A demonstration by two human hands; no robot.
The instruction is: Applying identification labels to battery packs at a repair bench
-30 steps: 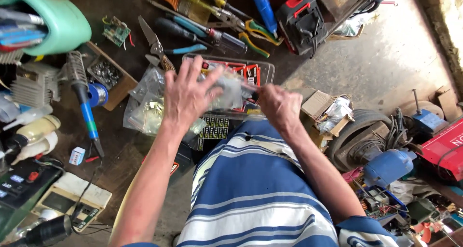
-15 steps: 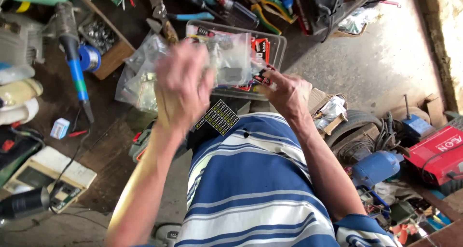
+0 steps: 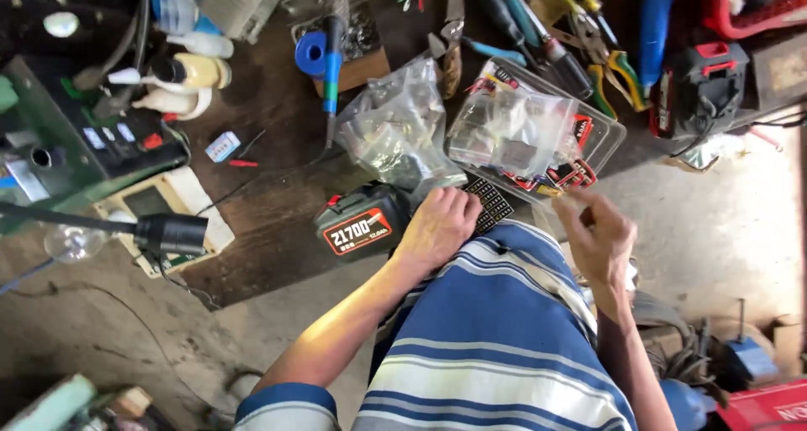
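Clutter covers a dark wooden workbench (image 3: 269,221) seen from above, with the person in a blue-and-white striped shirt (image 3: 496,347) bent over its near edge. At far left sits a green box-shaped unit (image 3: 63,158) with switches, and beside it lie pale squeeze bottles (image 3: 181,82) and a black-handled tool (image 3: 168,233) on a cream-coloured device (image 3: 181,197). Further right, a blue-handled soldering iron (image 3: 334,57) rests across a small cardboard box (image 3: 361,61) holding a blue roll of tape (image 3: 310,52). At centre, a black battery pack (image 3: 366,221) with a red label lies on the bench edge, just beside the left hand (image 3: 439,227). That hand rests palm down, fingers loosely curled, over a dark perforated board (image 3: 490,202) at the person's lap; whether it grips the board cannot be told. Above it lies a clear plastic bag of small parts (image 3: 399,132), and to its right a second clear bag (image 3: 513,132) sits on a transparent tray (image 3: 607,137) with red-printed packets. The right hand (image 3: 595,233) hovers apart from the left, fingertips pinched together near the tray's lower edge; anything held between them is too small to make out. Pliers, screwdrivers (image 3: 538,27) and a blue tube (image 3: 656,19) line the top edge, with a red-and-black power tool body (image 3: 702,86) at far right.
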